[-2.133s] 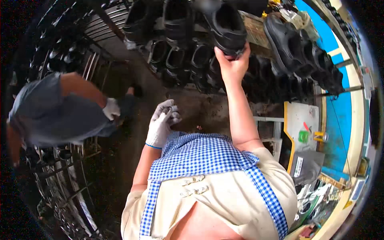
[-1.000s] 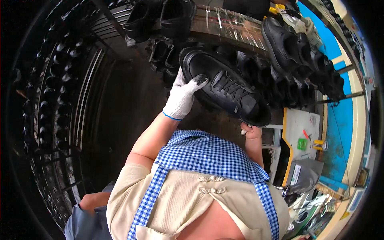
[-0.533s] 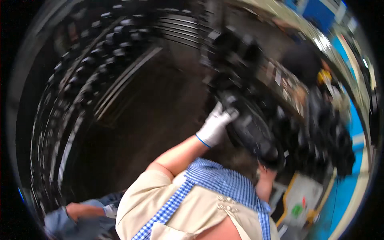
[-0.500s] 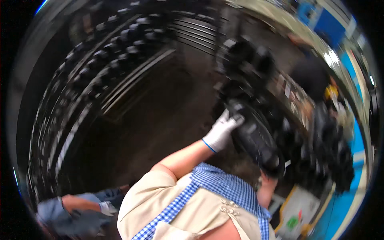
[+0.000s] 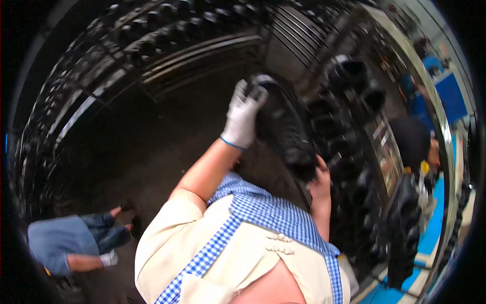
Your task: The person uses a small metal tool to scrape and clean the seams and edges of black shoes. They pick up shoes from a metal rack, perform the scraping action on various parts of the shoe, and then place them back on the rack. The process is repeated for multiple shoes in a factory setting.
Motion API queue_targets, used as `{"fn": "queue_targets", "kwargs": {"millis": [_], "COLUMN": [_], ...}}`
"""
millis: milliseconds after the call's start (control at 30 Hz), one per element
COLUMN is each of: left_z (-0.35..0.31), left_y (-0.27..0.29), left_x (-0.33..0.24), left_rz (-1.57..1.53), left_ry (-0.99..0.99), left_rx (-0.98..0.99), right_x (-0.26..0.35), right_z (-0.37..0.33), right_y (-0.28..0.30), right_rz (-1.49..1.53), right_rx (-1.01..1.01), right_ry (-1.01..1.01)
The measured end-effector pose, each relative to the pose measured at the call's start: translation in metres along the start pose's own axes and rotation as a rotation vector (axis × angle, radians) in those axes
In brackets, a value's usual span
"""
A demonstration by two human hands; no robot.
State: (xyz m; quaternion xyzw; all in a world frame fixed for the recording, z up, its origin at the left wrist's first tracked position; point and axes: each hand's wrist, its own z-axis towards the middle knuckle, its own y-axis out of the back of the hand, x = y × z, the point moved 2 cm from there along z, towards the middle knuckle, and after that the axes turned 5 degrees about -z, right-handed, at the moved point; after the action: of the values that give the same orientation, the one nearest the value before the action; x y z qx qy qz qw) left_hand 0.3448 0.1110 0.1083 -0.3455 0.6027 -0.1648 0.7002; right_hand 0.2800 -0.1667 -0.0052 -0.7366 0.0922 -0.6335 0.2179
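Note:
A black shoe (image 5: 283, 124) is held in front of my chest, slanting from far left to near right. My left hand (image 5: 242, 116), in a white glove with a blue cuff edge, grips its far end from the left side. At the near end, my bare right hand (image 5: 320, 185) holds the shoe from the right; some of its fingers are hidden behind it. Just right of the held shoe stand several more black shoes (image 5: 336, 147) in rows, dark and partly blurred.
A long rack (image 5: 202, 50) with rows of dark shoes curves along the far left. One person in a grey-blue top (image 5: 63, 240) is at the lower left. Another person in dark clothing (image 5: 411, 142) is at the right, beside a blue surface (image 5: 433, 233).
Both hands and the shoe have moved left and away from the rows at the right. My view has turned, and the person at the lower left shows more fully.

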Motion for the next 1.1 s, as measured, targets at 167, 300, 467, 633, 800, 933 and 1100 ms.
{"fn": "queue_targets", "kwargs": {"millis": [167,300,467,633,800,933,1100], "left_z": [0.015,0.005,-0.008,-0.013,-0.04,-0.072,-0.117], "left_y": [-0.019,-0.067,-0.11,-0.137,-0.167,-0.18,-0.172], "left_x": [-0.015,0.007,0.05,0.086,0.135,0.165,0.179], "left_rz": [0.272,0.451,0.497,0.432,0.489,0.429,0.324], "left_ry": [-0.098,0.225,0.457,0.651,0.799,0.799,0.942], "left_rx": [0.417,0.808,1.186,1.482,1.905,2.186,2.497], "right_x": [0.065,0.147,0.191,0.197,0.184,0.166,0.114], "right_z": [0.008,-0.01,-0.029,-0.063,-0.113,-0.136,-0.169], "right_y": [-0.024,-0.053,-0.058,-0.055,-0.056,-0.061,-0.082], "right_rz": [-0.613,-0.919,-1.329,-1.692,-1.923,-1.897,-1.853], "right_rx": [-0.232,-0.042,-0.049,-0.06,-0.183,-0.295,-0.562], "right_ry": [0.246,0.784,0.921,0.728,0.396,0.014,-0.131]}}
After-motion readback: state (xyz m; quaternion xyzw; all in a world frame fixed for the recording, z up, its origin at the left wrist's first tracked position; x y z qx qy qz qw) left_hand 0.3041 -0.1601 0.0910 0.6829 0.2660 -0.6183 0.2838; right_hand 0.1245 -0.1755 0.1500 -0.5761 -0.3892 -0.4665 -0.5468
